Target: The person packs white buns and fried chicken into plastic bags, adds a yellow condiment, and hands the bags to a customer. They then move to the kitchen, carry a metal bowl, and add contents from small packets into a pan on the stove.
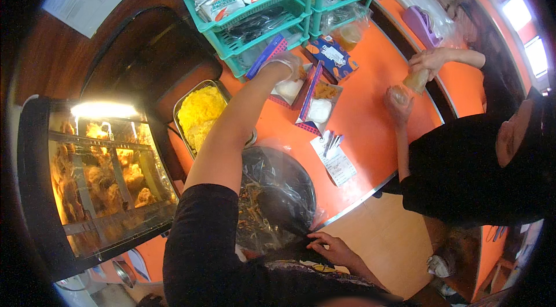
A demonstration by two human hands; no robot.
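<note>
My left hand [284, 66], in a clear plastic glove, reaches into an open meal box [281, 102] with a mound of white rice [289, 90]. Its fingertips touch a fried chicken piece [301, 73]; whether they grip it is hidden. Beside it stands a second open box [309, 126], holding rice [320, 110] and a fried piece [325, 90]. My bare right hand [332, 248] is low by my body, fingers apart and slightly bent. It is next to a round dark container [286, 185] covered with clear plastic, with brownish bits visible in it.
A metal tray [177, 118] of yellow rice sits left, near a lit warmer [108, 172] with fried chicken. Teal racks [256, 11] hold cracker packs. A closed blue box [332, 57], a receipt [336, 163] and a purple tape dispenser [419, 24] are around. A co-worker's hands [410, 83] hold a filled plastic bag.
</note>
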